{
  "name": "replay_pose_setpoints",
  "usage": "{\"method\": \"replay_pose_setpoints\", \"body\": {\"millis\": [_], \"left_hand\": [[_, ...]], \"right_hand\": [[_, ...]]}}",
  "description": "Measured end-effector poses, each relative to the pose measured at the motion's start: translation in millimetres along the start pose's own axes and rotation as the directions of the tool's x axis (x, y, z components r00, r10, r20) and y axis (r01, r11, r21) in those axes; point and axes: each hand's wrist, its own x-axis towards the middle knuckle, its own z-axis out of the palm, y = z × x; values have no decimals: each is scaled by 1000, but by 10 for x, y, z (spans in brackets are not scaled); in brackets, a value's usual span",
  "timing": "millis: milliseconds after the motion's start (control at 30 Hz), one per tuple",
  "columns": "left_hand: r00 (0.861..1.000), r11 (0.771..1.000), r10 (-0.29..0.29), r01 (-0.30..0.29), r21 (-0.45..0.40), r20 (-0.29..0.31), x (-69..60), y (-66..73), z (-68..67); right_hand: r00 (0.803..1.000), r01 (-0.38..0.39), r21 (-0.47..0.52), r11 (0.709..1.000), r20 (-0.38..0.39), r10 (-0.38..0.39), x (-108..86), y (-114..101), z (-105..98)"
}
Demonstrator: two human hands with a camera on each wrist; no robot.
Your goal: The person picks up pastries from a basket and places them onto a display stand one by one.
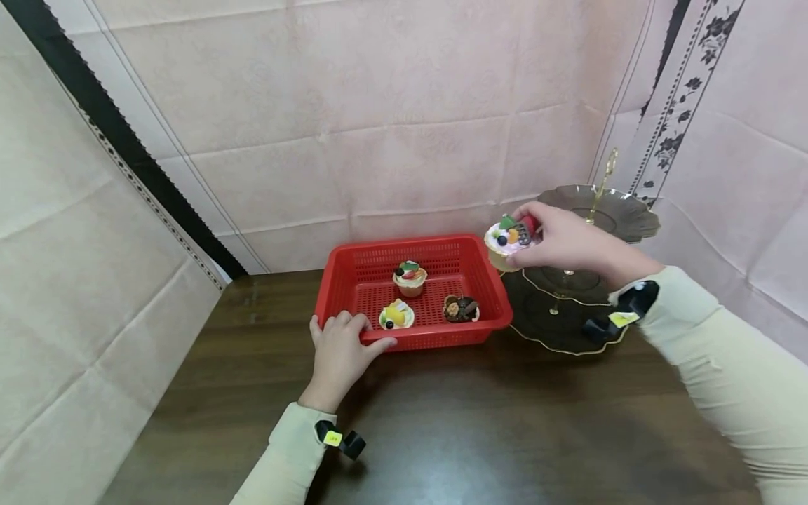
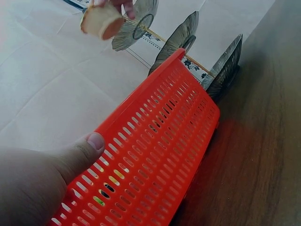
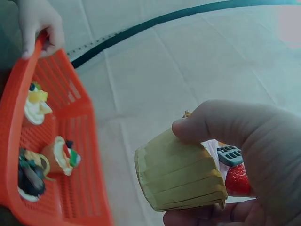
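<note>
My right hand (image 1: 562, 238) grips a cupcake (image 1: 503, 242) topped with a strawberry, orange piece and blueberry, held in the air above the right end of the red basket (image 1: 416, 341). In the right wrist view its pale ridged cup (image 3: 178, 174) is pinched between thumb and fingers. My left hand (image 1: 339, 354) holds the basket's front left rim, thumb outside on the wall in the left wrist view. Inside the basket are a cupcake with green and red topping (image 1: 410, 279), a yellow-topped one (image 1: 396, 315) and a dark chocolate one (image 1: 461, 308).
A tiered stand (image 1: 621, 214) with dark scalloped plates and a gold handle (image 1: 609, 168) stands right of the basket, partly behind my right hand and wrist. Pale cloth (image 1: 379, 126) hangs behind and at both sides of the brown wooden table (image 1: 442, 421).
</note>
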Motion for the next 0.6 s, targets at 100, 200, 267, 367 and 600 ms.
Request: {"method": "replay_pose_setpoints", "body": {"millis": [100,200,267,367,600], "left_hand": [[1000,1000,0,0,1,1,2,6,3],[1000,1000,-2,2,1,0,0,3,0],[1000,1000,-3,3,1,0,0,2,-2],[1000,1000,-7,7,1,5,1,5,-9],[1000,1000,-9,9,1,18,4,13,-13]], "right_hand": [[1000,-10,-8,1000,-14,10,-105,54,-155],[999,-18,-12,1000,-30,17,-182,118,-294],[999,-29,-8,1000,-31,29,-226,179,-376],[998,-59,-17,998,-30,59,-306,285,-493],[998,-59,122,991,-20,62,-493,552,-723]]}}
